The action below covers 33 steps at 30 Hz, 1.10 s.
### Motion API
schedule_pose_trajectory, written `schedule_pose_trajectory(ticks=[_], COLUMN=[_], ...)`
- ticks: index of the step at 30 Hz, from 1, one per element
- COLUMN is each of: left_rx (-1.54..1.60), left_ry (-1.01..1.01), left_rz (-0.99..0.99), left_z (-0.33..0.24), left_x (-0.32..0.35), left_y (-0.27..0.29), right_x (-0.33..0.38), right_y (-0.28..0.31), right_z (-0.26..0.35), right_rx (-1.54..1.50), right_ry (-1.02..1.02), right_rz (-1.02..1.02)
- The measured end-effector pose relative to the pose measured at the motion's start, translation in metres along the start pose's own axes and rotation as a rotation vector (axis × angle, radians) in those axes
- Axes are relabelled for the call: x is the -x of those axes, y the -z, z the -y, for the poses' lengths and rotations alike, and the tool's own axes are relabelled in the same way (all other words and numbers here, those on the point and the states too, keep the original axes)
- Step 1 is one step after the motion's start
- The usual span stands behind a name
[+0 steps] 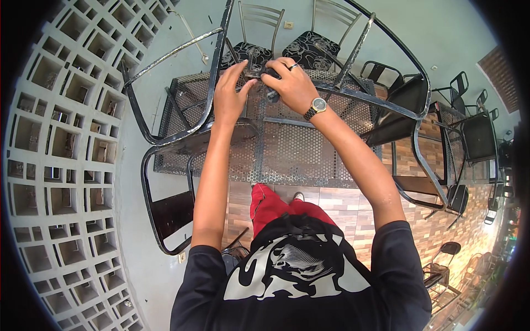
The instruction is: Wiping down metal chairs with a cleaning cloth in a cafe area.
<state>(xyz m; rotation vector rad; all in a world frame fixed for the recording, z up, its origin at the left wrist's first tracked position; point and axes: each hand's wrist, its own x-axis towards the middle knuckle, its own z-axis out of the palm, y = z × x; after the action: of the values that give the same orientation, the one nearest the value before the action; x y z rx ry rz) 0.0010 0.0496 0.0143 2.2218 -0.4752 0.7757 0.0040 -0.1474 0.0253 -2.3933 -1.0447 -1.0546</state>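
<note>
My right hand (pixel 292 85), with a ring and a wristwatch, grips a bunched dark cloth (pixel 272 95). Its fingertips press against a small dark metal piece (pixel 253 71) between my hands. From the other side, my left hand (pixel 231 91) curves its fingers and thumb around that piece, whose kind I cannot make out. Worn black tubular chair frames rise on both sides: the left frame (pixel 211 94) beside my left hand, the right frame (pixel 381 103) beyond my right wrist. Below my hands stretches a dark table with a perforated metal top (pixel 301 157).
Two metal chairs with patterned seats (pixel 309 49) stand behind the table. A pierced block wall (pixel 61 143) lines the left. A dark chair (pixel 171 215) stands left of my forearm. More tables and chairs (pixel 477 135) fill the right, over a wood-patterned floor (pixel 353 212).
</note>
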Motion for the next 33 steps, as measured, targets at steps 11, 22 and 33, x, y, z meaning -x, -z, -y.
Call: schedule_pose_trajectory(ticks=[11, 22, 33], left_rx=[-0.156, -0.053, 0.1], left_ry=[-0.266, -0.287, -0.182], left_rz=[0.008, 0.143, 0.315], left_z=[-0.023, -0.02, -0.016], left_x=[-0.004, -0.009, -0.006], left_y=[-0.02, -0.029, -0.019], right_x=[0.025, 0.039, 0.035], right_y=[0.051, 0.089, 0.062], right_z=[-0.009, -0.031, -0.029], right_rx=[0.164, 0.284, 0.115], right_ry=[-0.061, -0.177, -0.26], right_rz=[0.194, 0.319, 0.345])
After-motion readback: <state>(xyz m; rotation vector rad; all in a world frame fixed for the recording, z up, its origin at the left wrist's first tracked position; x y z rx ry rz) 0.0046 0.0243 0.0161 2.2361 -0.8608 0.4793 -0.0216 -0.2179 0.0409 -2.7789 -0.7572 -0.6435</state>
